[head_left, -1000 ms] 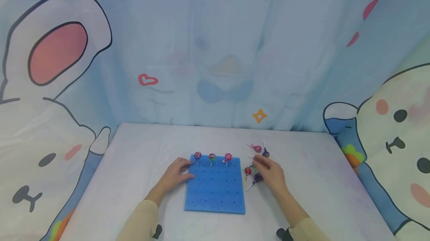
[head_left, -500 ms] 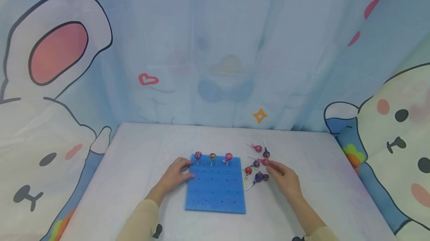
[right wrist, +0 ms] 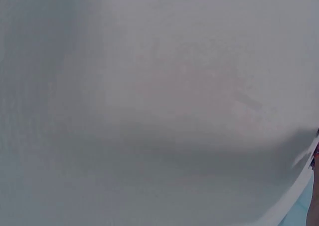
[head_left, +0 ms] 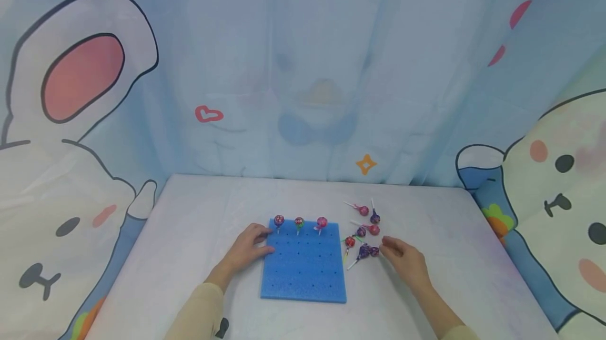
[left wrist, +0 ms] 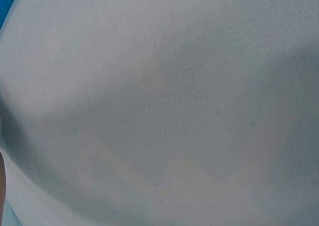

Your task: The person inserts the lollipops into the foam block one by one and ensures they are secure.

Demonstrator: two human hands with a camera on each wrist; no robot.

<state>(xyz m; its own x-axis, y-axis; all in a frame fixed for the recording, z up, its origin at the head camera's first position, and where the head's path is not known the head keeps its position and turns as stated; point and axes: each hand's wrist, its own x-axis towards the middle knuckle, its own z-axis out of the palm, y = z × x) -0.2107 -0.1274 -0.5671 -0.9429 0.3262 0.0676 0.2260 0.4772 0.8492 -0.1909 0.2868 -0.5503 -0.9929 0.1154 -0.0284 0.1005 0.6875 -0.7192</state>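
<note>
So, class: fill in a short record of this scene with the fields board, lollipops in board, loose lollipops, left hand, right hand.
board: blue foam board with rows of holes, flat on the white table
lollipops in board: three upright along the far row
loose lollipops: a cluster lying right of the board
left hand: left hand rests on the board's left edge
right hand: right hand by the nearest purple lollipop; contact unclear

The foam board (head_left: 303, 266) is bright blue with rows of small dark holes. The three lollipops (head_left: 299, 222) along its far edge are pink and purple. The loose lollipops (head_left: 363, 235) toward the worktop's right edge are red, pink and purple. The worktop (head_left: 199, 224) is pale grey-white. Both sleeves (head_left: 199, 308) are beige.
</note>
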